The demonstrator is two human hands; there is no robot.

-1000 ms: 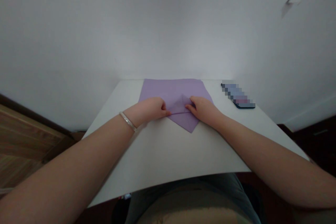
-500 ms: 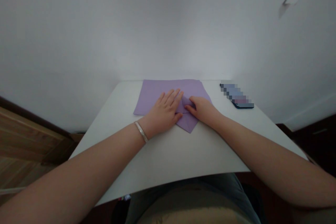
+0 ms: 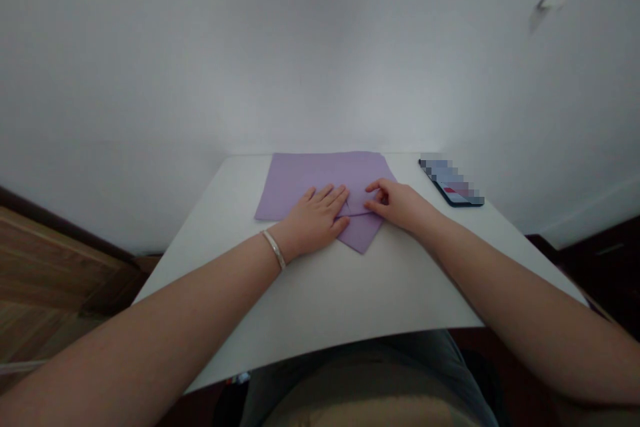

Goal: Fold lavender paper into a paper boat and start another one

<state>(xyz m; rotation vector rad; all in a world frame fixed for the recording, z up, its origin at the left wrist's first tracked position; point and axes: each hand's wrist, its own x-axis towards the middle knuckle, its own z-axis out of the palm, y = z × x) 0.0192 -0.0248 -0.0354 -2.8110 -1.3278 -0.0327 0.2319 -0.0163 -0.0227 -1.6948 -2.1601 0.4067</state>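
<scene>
The wall [image 3: 320, 47] is located behind the paper, and the white table [image 3: 325, 300] is set against it, providing flat support beneath the paper. The purple paper [image 3: 310, 173] is laid flat near the table's far edge, presumably so that it is backed by a firm surface. A pointed part of it is extended toward the body, below a straight crease or edge.

The left hand [image 3: 315, 217] is opened flat, palm down, on the near part of the paper; pressure appears to be spread through the fingers so that slipping is prevented. The right hand [image 3: 395, 200] is placed at the paper's right side with fingers loosely curled, thumb and forefinger parted; nothing is seen to be pinched. Whether the paper is pressed by its fingertips cannot be told.

The phone [image 3: 455, 185] is laid to the right of the paper, well apart, probably to be kept within sight; its screen is obscured. A bracelet [image 3: 274, 250] is worn on the left wrist, off the paper.
</scene>
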